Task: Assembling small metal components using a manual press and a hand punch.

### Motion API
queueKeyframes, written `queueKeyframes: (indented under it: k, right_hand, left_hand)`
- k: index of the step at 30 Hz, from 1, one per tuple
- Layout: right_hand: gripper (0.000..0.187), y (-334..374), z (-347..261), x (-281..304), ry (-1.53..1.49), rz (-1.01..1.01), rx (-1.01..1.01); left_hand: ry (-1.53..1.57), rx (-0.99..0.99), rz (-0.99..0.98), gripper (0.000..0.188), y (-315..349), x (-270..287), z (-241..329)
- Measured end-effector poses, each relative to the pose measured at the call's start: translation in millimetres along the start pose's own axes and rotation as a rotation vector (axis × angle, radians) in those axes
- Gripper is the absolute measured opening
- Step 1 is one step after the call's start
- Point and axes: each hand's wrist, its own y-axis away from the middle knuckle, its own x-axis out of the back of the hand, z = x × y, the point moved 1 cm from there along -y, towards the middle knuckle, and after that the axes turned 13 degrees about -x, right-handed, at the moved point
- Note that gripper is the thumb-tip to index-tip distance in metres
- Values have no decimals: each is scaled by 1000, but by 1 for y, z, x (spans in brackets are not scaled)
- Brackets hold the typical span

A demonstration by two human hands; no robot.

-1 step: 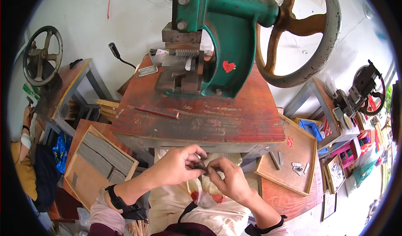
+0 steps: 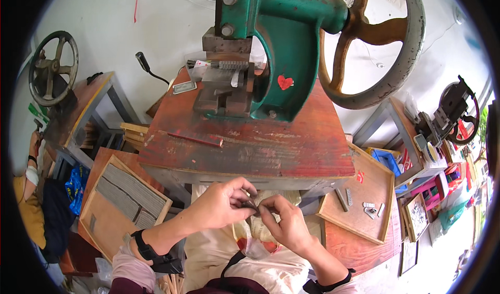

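Above my lap, in front of the table edge, my left hand (image 2: 229, 204) pinches a small dark flat piece (image 2: 251, 205) between thumb and fingers. My right hand (image 2: 286, 220) closes its thumb and fingertips on the near right end of that same piece. Fingers cover much of it, so its exact kind cannot be made out. Straight ahead a green hand press (image 2: 291, 49) stands on the worn reddish table (image 2: 271, 153). Its metal die block (image 2: 224, 85) holds a ribbed strip (image 2: 233, 65).
To the left, a wooden tray (image 2: 96, 229) holds rows of thin grey strips (image 2: 130, 192). Another wooden tray (image 2: 359, 226) at right carries several small metal pieces (image 2: 370, 209). A dark red stick (image 2: 200, 139) lies on the table. The press's large handwheel (image 2: 414, 49) rises at upper right. Another person's arm (image 2: 31, 161) shows far left.
The fingers have shifted very slightly, and a little more of the dark piece shows between them. Everything else looks the same.
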Motion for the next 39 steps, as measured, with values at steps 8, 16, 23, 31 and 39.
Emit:
queueKeyframes:
  k: [8, 16, 23, 31, 39]
  right_hand:
    - [34, -3, -6, -8, 131, 282, 106]
    - [37, -15, -1, 2, 321, 274, 323]
    - [41, -20, 2, 8, 369, 249, 428]
    - [39, -11, 8, 12, 289, 273, 331]
    - [41, -3, 8, 17, 231, 283, 249]
  left_hand:
    - [291, 21, 262, 27, -9, 1, -17]
    - [455, 67, 280, 27, -12, -1, -19]
    - [408, 59, 291, 23, -10, -1, -16]
    - [519, 100, 110, 28, -12, -3, -10]
    - [447, 81, 165, 34, -13, -21, -6]
